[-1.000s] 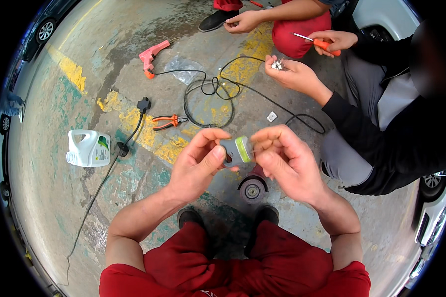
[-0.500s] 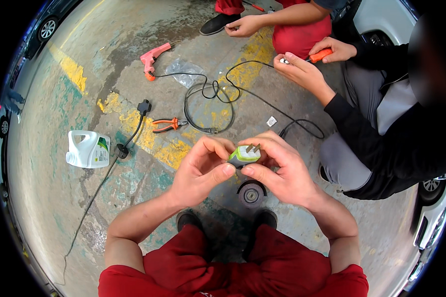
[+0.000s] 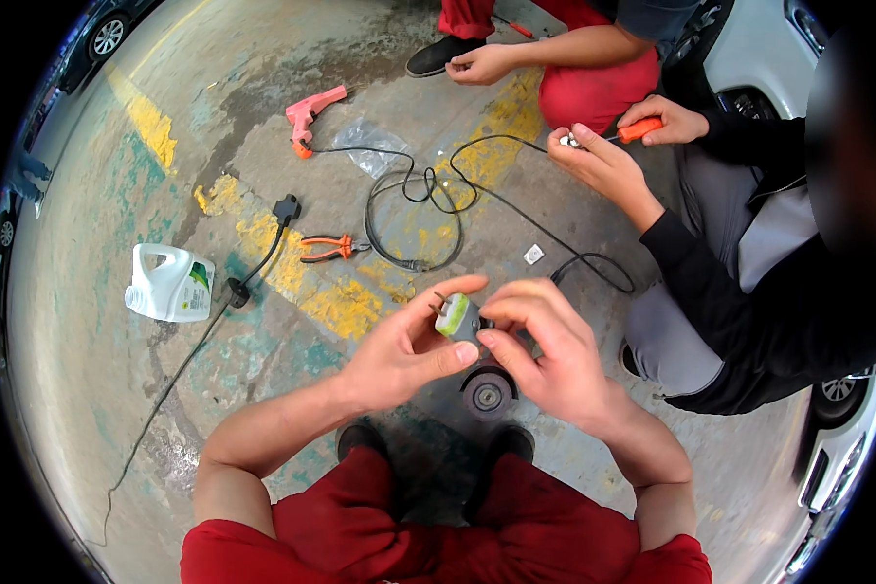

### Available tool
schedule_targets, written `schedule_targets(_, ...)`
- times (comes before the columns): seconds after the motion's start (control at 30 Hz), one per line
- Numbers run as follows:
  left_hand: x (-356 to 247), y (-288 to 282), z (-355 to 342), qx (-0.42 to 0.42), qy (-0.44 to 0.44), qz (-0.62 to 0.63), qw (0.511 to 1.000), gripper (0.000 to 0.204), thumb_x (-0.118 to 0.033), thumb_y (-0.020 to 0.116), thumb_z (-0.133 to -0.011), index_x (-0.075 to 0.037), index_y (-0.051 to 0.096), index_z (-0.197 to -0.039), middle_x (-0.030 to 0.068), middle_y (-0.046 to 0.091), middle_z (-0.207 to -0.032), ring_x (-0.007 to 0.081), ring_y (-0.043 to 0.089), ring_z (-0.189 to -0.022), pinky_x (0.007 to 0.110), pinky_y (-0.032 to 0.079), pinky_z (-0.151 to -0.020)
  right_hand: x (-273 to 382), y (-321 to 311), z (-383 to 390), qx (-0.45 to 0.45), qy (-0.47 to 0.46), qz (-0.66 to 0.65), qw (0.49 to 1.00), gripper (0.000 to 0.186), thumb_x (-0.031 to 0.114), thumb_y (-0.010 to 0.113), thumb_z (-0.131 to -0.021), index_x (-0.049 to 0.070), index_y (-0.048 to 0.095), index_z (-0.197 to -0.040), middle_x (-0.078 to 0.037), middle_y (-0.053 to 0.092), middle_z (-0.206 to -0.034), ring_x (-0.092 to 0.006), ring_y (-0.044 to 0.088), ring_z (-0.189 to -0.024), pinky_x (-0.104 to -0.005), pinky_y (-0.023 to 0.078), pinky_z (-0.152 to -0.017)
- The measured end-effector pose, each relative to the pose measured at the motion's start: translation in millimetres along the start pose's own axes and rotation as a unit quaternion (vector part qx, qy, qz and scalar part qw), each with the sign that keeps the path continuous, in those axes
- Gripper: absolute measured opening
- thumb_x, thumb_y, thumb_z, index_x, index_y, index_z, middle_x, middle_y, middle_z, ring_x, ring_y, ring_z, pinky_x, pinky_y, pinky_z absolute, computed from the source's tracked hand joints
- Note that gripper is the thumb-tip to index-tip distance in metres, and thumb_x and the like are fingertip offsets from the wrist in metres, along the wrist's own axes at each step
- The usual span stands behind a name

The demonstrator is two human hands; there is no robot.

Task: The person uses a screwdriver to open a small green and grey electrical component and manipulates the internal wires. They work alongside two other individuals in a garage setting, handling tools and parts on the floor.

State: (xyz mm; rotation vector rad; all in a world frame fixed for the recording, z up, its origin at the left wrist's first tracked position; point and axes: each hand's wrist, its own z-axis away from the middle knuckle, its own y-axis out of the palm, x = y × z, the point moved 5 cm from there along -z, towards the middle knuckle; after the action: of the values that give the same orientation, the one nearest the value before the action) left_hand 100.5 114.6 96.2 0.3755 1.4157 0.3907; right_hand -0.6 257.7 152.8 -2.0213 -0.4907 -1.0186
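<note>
Plug: grey-and-green two-prong plug, raised over the floor.
Right grip: right hand pinches its grey end.
Left grip: left hand curves alongside, contact unclear.
Handling: seemingly a close look; turning it calls for fingertip control.

Place: garage or vehicle workshop, by appearance. Floor: worn grey concrete floor with flaking green paint and a broad, chipped yellow painted stripe. Vehicles: dark car with silver-spoked wheel, upper left; white car, upper right. Floor tools: orange-and-black-handled metal pliers; pink pistol-shaped corded tool; round grey grinding disc. Container: white plastic jug with moulded handle.
</note>
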Motion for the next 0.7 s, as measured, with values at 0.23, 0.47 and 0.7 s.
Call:
schedule_targets(0.23,8,-1,6,-0.024,0.043,-0.132,0.99,0.058,-0.013,0.075,-0.102,-0.004,0.049,-0.152,0.0047,0.056,-0.139,0.0146,0.055,-0.129,0.034,0.047,-0.11,12,3,-2,-0.003,-0.051,0.107,0.993,0.02,0.001,0.08,-0.09,0.003,0.071,-0.108,-0.012,0.071,-0.1,-0.0319,0.073,-0.083,-0.0401,0.06,-0.071)
schedule_targets(0.47,-1,-3,5,-0.04,0.045,-0.221,0.973,0.052,-0.016,0.078,-0.1,-0.005,0.056,-0.146,0.0049,0.055,-0.133,0.0135,0.057,-0.122,0.032,0.05,-0.104,11,9,2,-0.009,-0.015,0.126,0.992,0.019,0.0,0.08,-0.09,0.004,0.069,-0.106,-0.012,0.07,-0.102,-0.0321,0.073,-0.083,-0.0402,0.06,-0.07)
schedule_targets(0.7,17,-11,3,-0.08,0.073,-0.165,0.98,0.048,-0.022,0.079,-0.099,-0.006,0.06,-0.141,0.0087,0.059,-0.12,0.0195,0.064,-0.108,0.035,0.055,-0.096,5,12,-2,0.007,-0.007,0.132,0.991,0.016,0.001,0.077,-0.093,0.004,0.068,-0.106,-0.012,0.07,-0.101,-0.0325,0.072,-0.084,-0.0407,0.059,-0.072)
